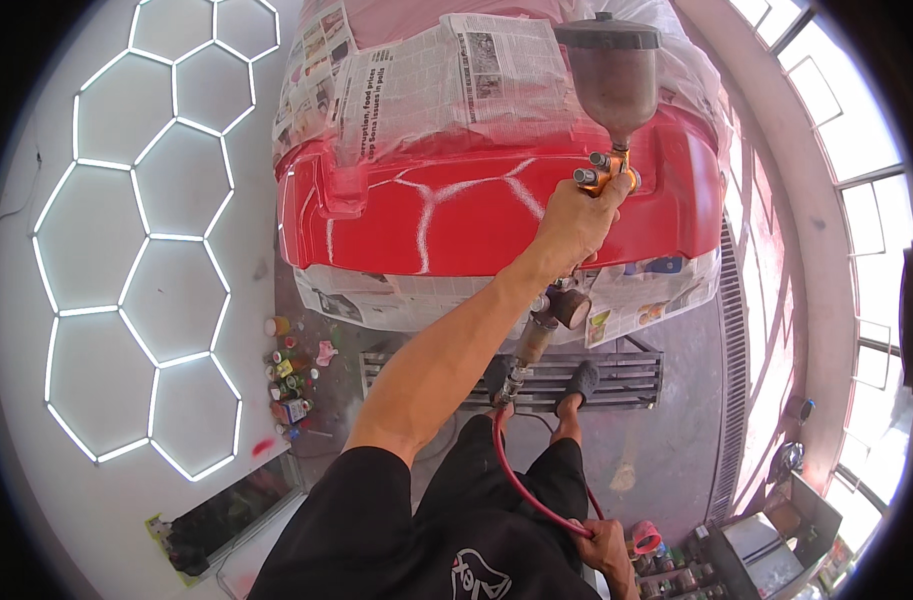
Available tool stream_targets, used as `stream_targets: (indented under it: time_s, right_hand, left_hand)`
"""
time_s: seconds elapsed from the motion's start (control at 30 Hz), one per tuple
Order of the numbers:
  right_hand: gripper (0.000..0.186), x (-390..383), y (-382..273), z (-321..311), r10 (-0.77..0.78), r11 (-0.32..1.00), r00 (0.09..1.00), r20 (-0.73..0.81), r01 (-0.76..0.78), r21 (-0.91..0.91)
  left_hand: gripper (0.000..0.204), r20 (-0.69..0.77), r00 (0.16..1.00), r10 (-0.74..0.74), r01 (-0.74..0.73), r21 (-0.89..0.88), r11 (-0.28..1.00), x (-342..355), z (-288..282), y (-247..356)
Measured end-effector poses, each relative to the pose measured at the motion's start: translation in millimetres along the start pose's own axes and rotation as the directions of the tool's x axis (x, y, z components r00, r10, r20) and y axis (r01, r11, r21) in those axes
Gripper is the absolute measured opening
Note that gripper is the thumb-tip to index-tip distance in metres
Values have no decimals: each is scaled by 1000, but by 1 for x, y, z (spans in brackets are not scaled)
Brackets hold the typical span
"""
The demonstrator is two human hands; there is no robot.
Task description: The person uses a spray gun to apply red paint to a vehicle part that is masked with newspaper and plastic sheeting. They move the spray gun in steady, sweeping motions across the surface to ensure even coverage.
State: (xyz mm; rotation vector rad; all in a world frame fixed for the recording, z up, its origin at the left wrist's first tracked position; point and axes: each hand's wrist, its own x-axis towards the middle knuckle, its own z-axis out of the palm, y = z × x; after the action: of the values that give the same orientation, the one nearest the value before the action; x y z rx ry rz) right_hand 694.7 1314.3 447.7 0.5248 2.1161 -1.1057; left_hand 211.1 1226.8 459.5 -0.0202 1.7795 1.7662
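Observation:
My left hand (580, 222) grips a spray gun (616, 170) by its handle, in front of a glossy red car panel (476, 215). A smoky grey paint cup (616, 85) with a dark lid stands on top of the gun. Below the hand hangs an air fitting with a round gauge (573, 308), joined to a red hose (521, 487). Down at my right side, my right hand (606, 550) is closed round that hose. White honeycomb lines shine on the panel as reflections.
Newspaper (406, 90) and plastic film mask the car around the panel. A slatted metal bench or step (426, 375) lies under my feet. Cans and bottles (288, 385) line the left wall. A floor grate (728, 400) runs at right, near a cart (761, 545).

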Motion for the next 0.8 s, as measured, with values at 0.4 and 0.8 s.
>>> stream_targets:
  time_s: [0.4, 0.8]
  right_hand:
    - [52, 9, -12, -20, -188, 982, 980, 68, 188, 4]
    - [39, 11, -45, -55, -294, 956, 951, 96, 292, 38]
  left_hand:
    - [43, 33, 999, 40, -41, 55, 998, 8, 13, -13]
    - [46, -17, 998, -61, 62, 89, 994, 32, 17, 4]
